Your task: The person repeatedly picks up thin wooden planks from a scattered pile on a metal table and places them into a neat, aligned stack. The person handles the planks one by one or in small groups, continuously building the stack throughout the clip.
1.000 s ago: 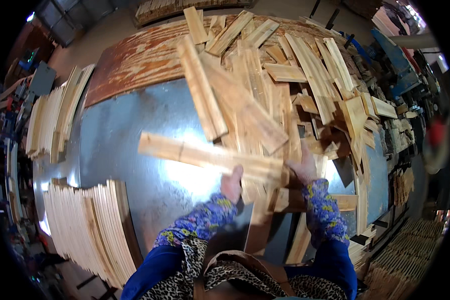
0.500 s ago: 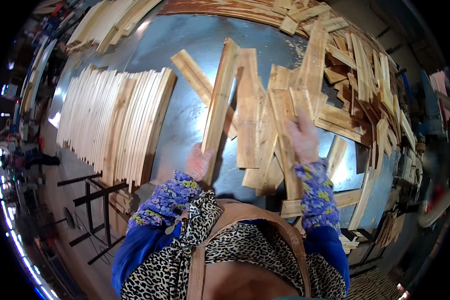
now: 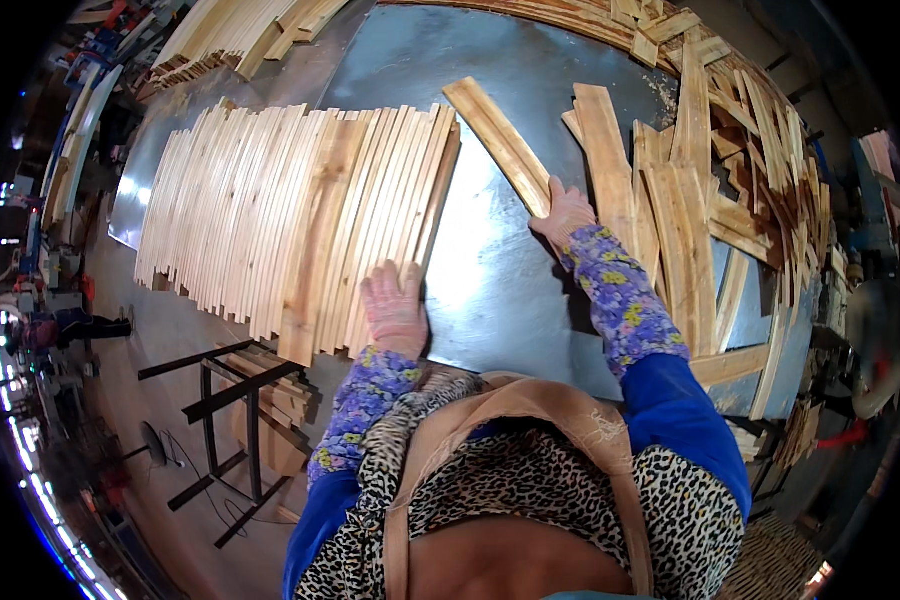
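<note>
My left hand (image 3: 395,308), in a pale glove, rests with outstretched fingers on the right part of a row of wooden strips (image 3: 240,210) set on edge side by side. One wider strip in that row shows a darker flat face. My right hand (image 3: 567,214) grips the near end of a loose wooden board (image 3: 495,135), which slants away to the far left across the metal table (image 3: 480,270). The underside of the right fingers is hidden. Just right of that hand lie several overlapping boards (image 3: 680,240).
A heap of thin offcuts (image 3: 770,180) covers the table's right side. More stacked strips (image 3: 220,40) lie at the far left. A dark metal frame stand (image 3: 235,410) is on the floor at lower left, beside the table's near edge.
The board from my left hand now stands at the row's right end. My right hand has moved left, off the overlapping boards, onto the slanted board. The view has shifted.
</note>
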Action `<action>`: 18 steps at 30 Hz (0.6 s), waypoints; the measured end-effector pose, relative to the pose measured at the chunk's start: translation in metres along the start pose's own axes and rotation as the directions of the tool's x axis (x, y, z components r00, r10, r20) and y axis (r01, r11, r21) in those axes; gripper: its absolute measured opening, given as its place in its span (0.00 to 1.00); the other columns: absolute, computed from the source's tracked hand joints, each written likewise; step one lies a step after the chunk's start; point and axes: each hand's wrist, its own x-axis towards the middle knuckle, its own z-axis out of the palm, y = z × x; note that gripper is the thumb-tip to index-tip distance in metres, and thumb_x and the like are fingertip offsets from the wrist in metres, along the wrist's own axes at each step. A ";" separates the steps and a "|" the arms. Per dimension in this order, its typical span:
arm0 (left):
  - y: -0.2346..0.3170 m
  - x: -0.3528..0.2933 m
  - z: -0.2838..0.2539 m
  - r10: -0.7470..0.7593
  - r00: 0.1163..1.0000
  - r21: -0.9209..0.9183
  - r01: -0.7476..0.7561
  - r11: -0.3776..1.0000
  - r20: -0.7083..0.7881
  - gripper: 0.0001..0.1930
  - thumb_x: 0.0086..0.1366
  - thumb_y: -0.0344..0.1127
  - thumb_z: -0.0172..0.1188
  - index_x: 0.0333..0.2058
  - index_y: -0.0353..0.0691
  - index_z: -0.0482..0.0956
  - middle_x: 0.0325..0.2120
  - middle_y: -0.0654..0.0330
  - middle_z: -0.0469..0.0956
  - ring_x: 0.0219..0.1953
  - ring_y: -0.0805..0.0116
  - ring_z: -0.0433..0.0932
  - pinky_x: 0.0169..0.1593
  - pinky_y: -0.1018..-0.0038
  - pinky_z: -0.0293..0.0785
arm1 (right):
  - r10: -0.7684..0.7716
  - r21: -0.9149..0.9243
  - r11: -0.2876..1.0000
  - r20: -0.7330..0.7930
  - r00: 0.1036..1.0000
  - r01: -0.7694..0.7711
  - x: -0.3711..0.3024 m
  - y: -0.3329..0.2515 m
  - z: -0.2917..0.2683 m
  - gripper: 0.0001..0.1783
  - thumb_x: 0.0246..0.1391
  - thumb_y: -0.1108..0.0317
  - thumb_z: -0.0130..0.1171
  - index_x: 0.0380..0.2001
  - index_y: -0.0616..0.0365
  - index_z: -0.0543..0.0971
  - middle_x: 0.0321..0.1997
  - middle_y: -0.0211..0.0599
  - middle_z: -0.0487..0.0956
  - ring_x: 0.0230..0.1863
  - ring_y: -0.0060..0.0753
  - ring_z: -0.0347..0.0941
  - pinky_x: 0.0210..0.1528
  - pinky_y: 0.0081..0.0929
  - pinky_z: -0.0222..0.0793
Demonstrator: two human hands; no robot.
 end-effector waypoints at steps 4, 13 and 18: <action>0.010 0.007 -0.009 0.272 0.961 0.133 -0.275 0.952 0.043 0.33 0.66 0.33 0.57 0.69 0.33 0.68 0.69 0.42 0.67 0.74 0.41 0.61 0.79 0.39 0.46 | 0.056 0.194 0.977 0.175 0.983 -0.090 -0.055 -0.027 0.021 0.62 0.57 0.42 0.69 0.83 0.60 0.49 0.78 0.69 0.64 0.77 0.62 0.65 0.78 0.49 0.66; -0.005 0.012 -0.076 0.102 0.984 -0.581 0.003 0.814 0.149 0.23 0.72 0.26 0.50 0.64 0.35 0.70 0.55 0.44 0.82 0.54 0.39 0.81 0.53 0.48 0.79 | -0.143 0.458 0.889 0.321 0.936 -0.021 -0.108 -0.092 0.043 0.62 0.59 0.44 0.69 0.82 0.63 0.47 0.63 0.67 0.81 0.65 0.61 0.80 0.70 0.45 0.71; -0.025 0.016 -0.114 -0.151 0.986 -0.624 0.073 0.778 -0.072 0.30 0.66 0.25 0.57 0.68 0.36 0.68 0.45 0.42 0.83 0.46 0.35 0.83 0.47 0.48 0.80 | -0.405 0.443 0.874 0.439 0.802 0.199 -0.113 -0.185 0.112 0.51 0.70 0.43 0.58 0.81 0.64 0.51 0.65 0.63 0.79 0.65 0.60 0.79 0.68 0.46 0.72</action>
